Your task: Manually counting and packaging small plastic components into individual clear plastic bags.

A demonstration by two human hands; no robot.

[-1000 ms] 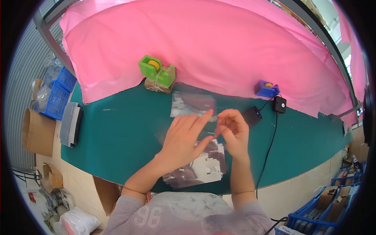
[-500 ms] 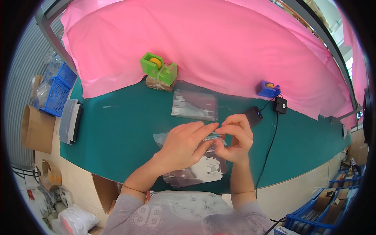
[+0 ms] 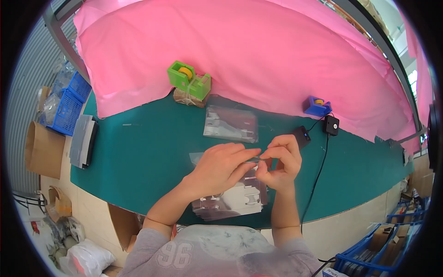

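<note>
My left hand (image 3: pixel 219 167) and my right hand (image 3: pixel 282 162) meet above the near middle of the table, their fingertips almost touching. Between them they pinch a thin clear plastic sheet (image 3: pixel 195 158), whose corner sticks out past the left hand. Most of that sheet is hidden by my fingers. Right below lies a loose stack of clear plastic sheets (image 3: pixel 230 204) with cut-out shapes, fanned at its lower left edge. Beyond my hands rests a second, neater pile of clear sheets (image 3: pixel 230 123).
A green tape dispenser (image 3: pixel 199 87) tied to a block and a blue tape dispenser (image 3: pixel 317 106) stand along the pink cloth (image 3: pixel 240 51). Black boxes (image 3: pixel 331 124) with a cable (image 3: pixel 318 184) lie at right. A grey-and-black stack (image 3: pixel 84 141) sits at the table's left edge.
Both hands have shifted slightly to the right with the pinched clear sheet. Its protruding corner has moved right too. The fingers keep nearly the same pinch.
</note>
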